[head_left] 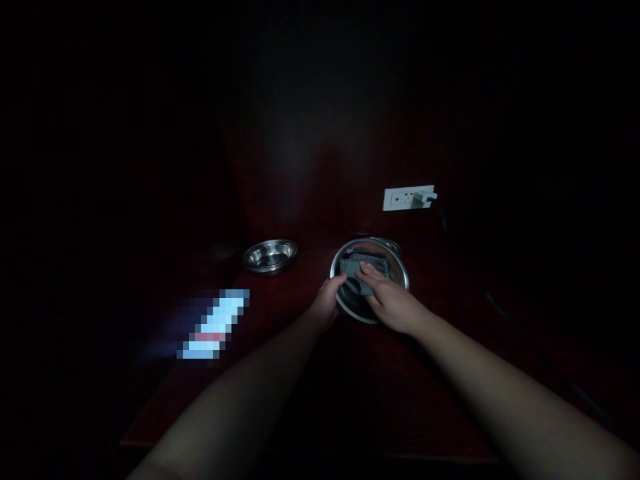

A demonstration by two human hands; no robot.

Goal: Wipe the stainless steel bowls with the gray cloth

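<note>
A shiny steel bowl (395, 263) stands on a dark red table (300, 347) in very dim light. My left hand (327, 300) grips the bowl's near left rim, fingers curled round it. My right hand (390, 300) reaches into the bowl and presses a grey cloth (353, 267) against the inside with flat fingers. Both bare forearms stretch in from the bottom of the view.
A second, smaller steel bowl (270, 255) sits to the left. A glowing blurred rectangle (215, 325) lies on the table's left side. A white wall socket (407, 197) with a plug and a dark cable (500, 313) sits behind on the right.
</note>
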